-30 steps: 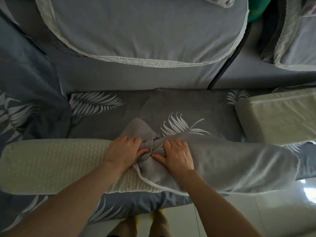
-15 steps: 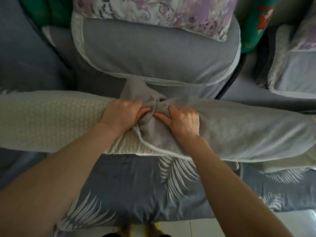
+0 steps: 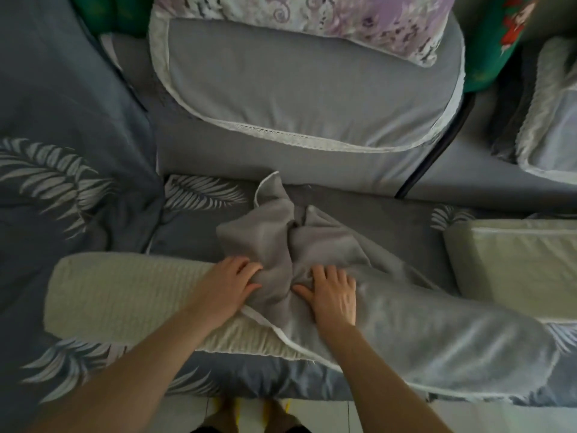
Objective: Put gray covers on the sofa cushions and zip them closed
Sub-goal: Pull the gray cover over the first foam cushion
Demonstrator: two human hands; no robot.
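A long pale cushion (image 3: 125,292) lies across the sofa seat in front of me. A gray cover (image 3: 421,332) with white piping is pulled over its right half. The cover's loose end is bunched in a heap (image 3: 281,232) at the cushion's middle. My left hand (image 3: 228,282) grips the bunched fabric from the left. My right hand (image 3: 331,295) rests on the cover just right of the bunch, its fingertips dug into the folds. The cushion's left half is bare.
A second bare pale cushion (image 3: 515,260) lies at the right. Gray back cushions with lace trim (image 3: 312,89) stand behind, with floral and green pillows above. The seat has a dark leaf-print sheet (image 3: 203,195). The tiled floor and my feet (image 3: 243,414) are below.
The cushion, lifted toward the backrest half a second ago, lies low on the seat again. The bunched cover end now spreads out further behind my hands.
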